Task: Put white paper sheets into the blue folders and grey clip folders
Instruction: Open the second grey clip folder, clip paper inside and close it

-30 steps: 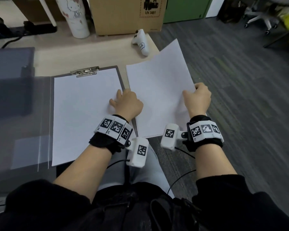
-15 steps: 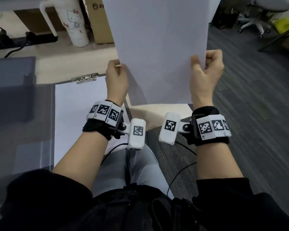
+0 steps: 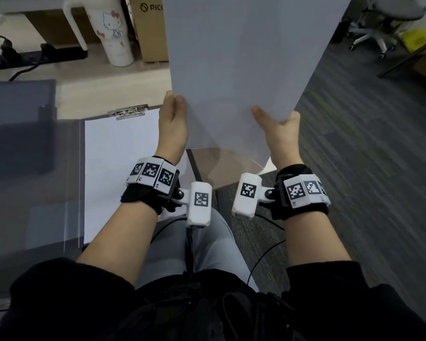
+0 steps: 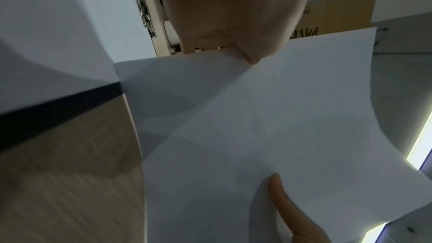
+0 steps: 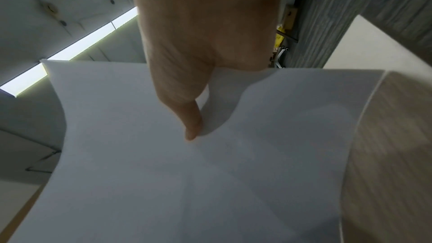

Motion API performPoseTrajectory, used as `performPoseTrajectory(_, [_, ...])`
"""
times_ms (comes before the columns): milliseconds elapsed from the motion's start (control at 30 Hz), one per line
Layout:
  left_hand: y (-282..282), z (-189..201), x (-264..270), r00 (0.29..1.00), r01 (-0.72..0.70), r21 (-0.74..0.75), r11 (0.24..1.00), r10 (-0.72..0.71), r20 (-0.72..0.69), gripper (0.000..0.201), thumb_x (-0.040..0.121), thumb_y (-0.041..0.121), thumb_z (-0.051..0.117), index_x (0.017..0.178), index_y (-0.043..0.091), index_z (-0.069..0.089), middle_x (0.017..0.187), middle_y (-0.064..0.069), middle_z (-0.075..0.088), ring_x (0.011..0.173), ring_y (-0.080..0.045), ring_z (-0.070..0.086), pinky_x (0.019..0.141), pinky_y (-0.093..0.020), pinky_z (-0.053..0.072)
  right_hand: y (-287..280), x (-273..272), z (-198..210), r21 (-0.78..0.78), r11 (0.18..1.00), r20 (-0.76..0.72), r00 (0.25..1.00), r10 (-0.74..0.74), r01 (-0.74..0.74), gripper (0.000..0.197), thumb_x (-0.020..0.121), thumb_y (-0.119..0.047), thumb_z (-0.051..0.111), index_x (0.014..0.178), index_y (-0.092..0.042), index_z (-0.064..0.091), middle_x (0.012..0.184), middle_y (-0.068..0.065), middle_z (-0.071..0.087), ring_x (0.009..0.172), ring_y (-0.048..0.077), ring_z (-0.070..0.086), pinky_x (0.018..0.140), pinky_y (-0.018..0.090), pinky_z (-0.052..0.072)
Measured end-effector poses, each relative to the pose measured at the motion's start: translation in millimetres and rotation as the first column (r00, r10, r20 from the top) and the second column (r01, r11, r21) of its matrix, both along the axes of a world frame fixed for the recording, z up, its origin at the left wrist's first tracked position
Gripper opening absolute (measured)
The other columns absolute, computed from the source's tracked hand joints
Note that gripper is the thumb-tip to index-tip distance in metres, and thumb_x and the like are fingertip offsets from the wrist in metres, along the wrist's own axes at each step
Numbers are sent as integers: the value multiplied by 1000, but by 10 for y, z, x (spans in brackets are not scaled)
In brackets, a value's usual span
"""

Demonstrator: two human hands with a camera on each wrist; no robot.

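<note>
Both hands hold a stack of white paper sheets upright above the table's right corner. My left hand pinches the stack's left edge. My right hand grips the right edge, thumb on the near face and fingers behind. The wrist views show the same sheets bowing between the hands. Whether the lower edge touches the table I cannot tell. To the left lies the grey clip folder, open, with a white sheet under its metal clip. A bluish translucent folder lies further left.
A white cartoon tumbler, a cardboard box and a black power strip stand at the back of the table. Right of the table edge is grey carpet, with an office chair further off.
The stack lay flat on the table a second ago; both hands lifted it upright. In the last half second my right hand slid lower, its thumb now across the near face.
</note>
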State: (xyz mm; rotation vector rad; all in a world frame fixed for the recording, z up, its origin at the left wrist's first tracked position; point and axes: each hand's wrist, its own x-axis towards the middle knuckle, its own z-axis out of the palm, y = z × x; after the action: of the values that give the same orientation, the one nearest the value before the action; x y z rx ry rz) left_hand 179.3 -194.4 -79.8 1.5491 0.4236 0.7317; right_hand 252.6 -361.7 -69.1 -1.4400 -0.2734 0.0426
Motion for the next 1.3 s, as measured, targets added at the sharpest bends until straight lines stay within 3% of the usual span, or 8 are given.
performPoseTrajectory(200, [108, 186, -70, 997, -71, 67, 995, 71, 9, 28, 99, 15, 30, 72, 20, 34, 73, 2, 37, 66, -5, 32, 65, -20, 31, 121, -18, 193, -44, 997, 117, 991, -64, 70, 15, 73, -15, 72, 63, -23, 64, 57, -17, 64, 61, 6, 58, 62, 25, 48])
performPoseTrajectory(333, [302, 289, -231, 979, -199, 119, 973, 203, -27, 27, 98, 10, 30, 75, 20, 38, 65, 9, 33, 55, -1, 28, 53, -17, 25, 330, -78, 317, -88, 994, 140, 989, -54, 67, 11, 70, -15, 72, 80, -11, 72, 76, -1, 70, 72, 12, 64, 71, 31, 54])
performPoseTrajectory(600, [757, 231, -852, 903, -379, 148, 913, 401, -158, 39, 91, 0, 28, 118, 8, 55, 79, 16, 52, 75, -8, 48, 61, -10, 36, 917, -408, 218, -210, 973, 0, 995, 96, -94, 28, 70, -10, 72, 98, -2, 71, 91, 6, 73, 80, 18, 68, 75, 29, 56])
performPoseTrajectory(733, [1062, 104, -1241, 875, -365, 205, 908, 410, -258, 47, 87, -2, 28, 121, 9, 60, 105, -5, 65, 87, -15, 50, 74, -18, 40, 1227, -648, 113, -257, 953, -80, 986, 146, -162, 25, 73, -9, 70, 97, -2, 69, 92, 7, 71, 84, 20, 66, 75, 32, 54])
performPoseTrajectory(1000, [1568, -118, -2086, 773, -429, 224, 875, 484, -410, 28, 76, 5, 37, 78, 7, 65, 70, 2, 54, 71, -20, 42, 71, -26, 38, 1828, -1217, -59, -270, 891, -265, 918, 295, -365, 26, 84, -2, 64, 110, 0, 62, 99, 8, 65, 87, 19, 58, 70, 25, 47])
performPoseTrajectory(1067, [1646, -148, -2274, 710, -496, 264, 827, 562, -424, 25, 81, 6, 42, 83, 15, 65, 87, -4, 63, 83, -25, 51, 85, -27, 43, 1927, -1322, -110, -274, 878, -298, 903, 310, -391, 28, 84, -2, 64, 112, 0, 62, 100, 8, 64, 89, 21, 59, 72, 26, 47])
performPoseTrajectory(1133, [1723, -172, -2464, 600, -578, 375, 725, 689, -407, 34, 87, 6, 46, 117, 13, 61, 117, -9, 63, 110, -28, 55, 100, -32, 41, 2007, -1418, -145, -289, 867, -318, 895, 314, -407, 28, 84, -2, 64, 112, 1, 63, 101, 10, 65, 89, 22, 59, 76, 29, 47])
performPoseTrajectory(1300, [1826, -252, -2908, 254, -597, 603, 530, 837, -484, 53, 90, 16, 48, 141, 10, 36, 148, -15, 36, 140, -34, 26, 112, -50, 22, 2178, -1615, -238, -311, 857, -360, 886, 293, -410, 28, 83, -3, 65, 110, 0, 64, 98, 11, 64, 85, 22, 57, 74, 29, 46])
